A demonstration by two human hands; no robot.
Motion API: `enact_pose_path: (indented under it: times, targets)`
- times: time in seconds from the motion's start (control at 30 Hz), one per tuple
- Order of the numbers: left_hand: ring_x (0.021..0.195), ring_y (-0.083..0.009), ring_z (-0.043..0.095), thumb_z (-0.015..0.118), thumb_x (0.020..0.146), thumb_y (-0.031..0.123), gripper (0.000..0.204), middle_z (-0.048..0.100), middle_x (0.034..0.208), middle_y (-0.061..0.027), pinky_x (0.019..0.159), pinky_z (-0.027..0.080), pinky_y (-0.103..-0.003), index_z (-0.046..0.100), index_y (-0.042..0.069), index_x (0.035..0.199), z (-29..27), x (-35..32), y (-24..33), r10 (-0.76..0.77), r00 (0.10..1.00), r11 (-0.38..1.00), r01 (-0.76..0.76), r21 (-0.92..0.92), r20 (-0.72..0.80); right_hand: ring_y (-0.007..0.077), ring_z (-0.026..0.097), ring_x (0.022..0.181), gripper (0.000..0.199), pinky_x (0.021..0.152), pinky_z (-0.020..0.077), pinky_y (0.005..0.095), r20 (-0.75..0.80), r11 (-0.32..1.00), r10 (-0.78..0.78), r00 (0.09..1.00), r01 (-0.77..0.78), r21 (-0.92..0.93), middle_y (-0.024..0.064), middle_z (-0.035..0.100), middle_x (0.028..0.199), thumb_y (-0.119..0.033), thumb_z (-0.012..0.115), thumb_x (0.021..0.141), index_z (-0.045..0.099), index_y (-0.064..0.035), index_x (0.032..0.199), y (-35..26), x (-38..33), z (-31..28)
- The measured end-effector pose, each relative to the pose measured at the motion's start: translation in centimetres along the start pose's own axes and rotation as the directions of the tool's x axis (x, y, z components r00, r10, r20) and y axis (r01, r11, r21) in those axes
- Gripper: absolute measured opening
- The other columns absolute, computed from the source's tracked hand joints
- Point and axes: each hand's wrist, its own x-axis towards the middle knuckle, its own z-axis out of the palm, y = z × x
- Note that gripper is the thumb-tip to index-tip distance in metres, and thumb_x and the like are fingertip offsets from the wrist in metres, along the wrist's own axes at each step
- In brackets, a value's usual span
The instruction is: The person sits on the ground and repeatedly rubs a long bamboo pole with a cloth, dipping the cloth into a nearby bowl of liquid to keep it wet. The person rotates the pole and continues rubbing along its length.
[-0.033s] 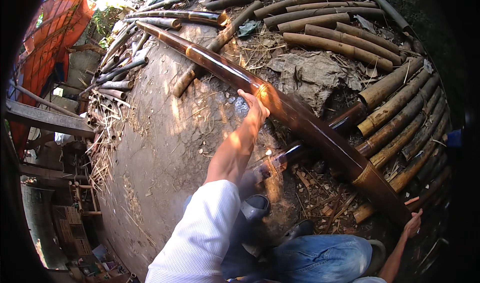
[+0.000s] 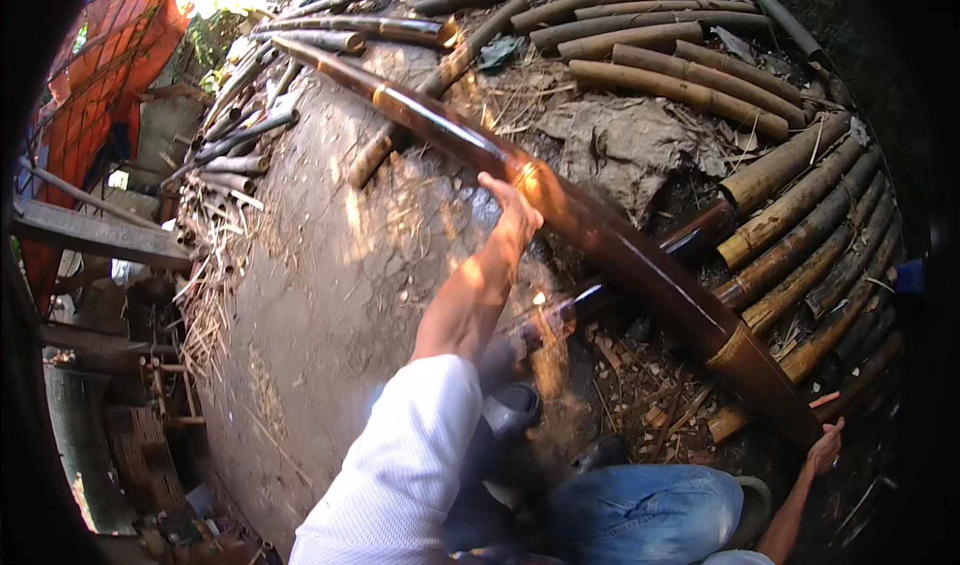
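Observation:
A long, glossy dark-brown bamboo pole [image 2: 650, 265] lies slantwise before me, from the upper left to the lower right. Lighter rings mark its joints. My left hand [image 2: 515, 208] grips its near side by the middle joint, thumb stretched along it and the other fingers hidden beneath. At the pole's near right end, my right hand [image 2: 826, 448] is closed against it; its fingers show only in part. Under the pole, a shorter dark bamboo piece [image 2: 700, 233] crosses it. A small orange strip [image 2: 824, 400] lies beside the near end.
Cut bamboo lengths [image 2: 790, 205] lie in rows at the right, with more [image 2: 660, 40] at the far side. A crumpled grey sack [image 2: 625, 150] lies behind the pole. Thin bamboo poles [image 2: 240, 145] and shavings are piled at the left. My shoe [image 2: 512, 410] rests on the dirt floor [image 2: 300, 295].
The view has shifted very slightly. Both hands keep their places on the bamboo pole.

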Motion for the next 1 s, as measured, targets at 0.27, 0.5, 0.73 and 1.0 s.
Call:
enact_pose_path:
  times: [0.27, 0.5, 0.73, 1.0]
  targets:
    - [0.114, -0.0316, 0.065, 0.014, 0.082, 0.097, 0.116, 0.069, 0.123, -0.0140, 0.099, 0.055, -0.049, 0.058, 0.003, 0.135, 3.7, -0.7, 0.7, -0.037, 0.999, 0.911, 0.038, 0.411, -0.010, 0.0348, 0.066, 0.113, 0.071, 0.099, 0.0450, 0.0474, 0.087, 0.997, 0.072, 0.994, -0.071, -0.013, 0.0055, 0.075, 0.113, -0.069, 0.026, 0.103, 0.076, -0.0203, 0.117, 0.9, -0.8, 3.4]
    - [0.097, -0.0307, 0.071, 0.035, 0.090, 0.087, 0.088, 0.072, 0.110, -0.0127, 0.084, 0.060, -0.053, 0.065, 0.008, 0.112, 7.8, -0.5, 0.6, -0.337, 0.942, 0.656, 0.227, 0.720, 0.009, 0.0390, 0.064, 0.116, 0.092, 0.099, 0.0447, 0.0528, 0.160, 0.971, 0.236, 0.959, -0.227, -0.073, 0.0118, 0.073, 0.120, -0.086, 0.021, 0.091, 0.076, -0.0170, 0.118, 0.0, -0.8, 2.6]
    - [0.090, -0.0261, 0.070, 0.076, 0.089, 0.055, 0.053, 0.072, 0.113, -0.0082, 0.066, 0.055, -0.042, 0.067, 0.013, 0.120, 9.0, -0.1, -0.8, 0.017, 0.992, 0.455, 0.102, 0.885, -0.123, 0.0382, 0.063, 0.119, 0.080, 0.100, 0.0451, 0.0505, 0.268, 0.993, 0.089, 0.959, -0.065, -0.095, 0.0170, 0.066, 0.133, -0.075, 0.036, 0.097, 0.068, -0.0065, 0.124, 1.9, -2.1, 1.5]
    - [0.097, -0.0247, 0.068, 0.090, 0.075, 0.051, 0.070, 0.071, 0.117, -0.0098, 0.083, 0.054, -0.038, 0.067, 0.004, 0.122, 9.3, -1.0, -0.2, -0.015, 0.993, 0.595, 0.104, 0.797, -0.118, 0.0248, 0.072, 0.094, 0.064, 0.062, 0.0511, 0.0403, 0.359, 0.901, 0.321, 0.876, -0.399, 0.167, 0.0183, 0.073, 0.108, -0.057, 0.068, 0.091, 0.068, 0.0012, 0.117, 5.0, -4.5, -2.5]
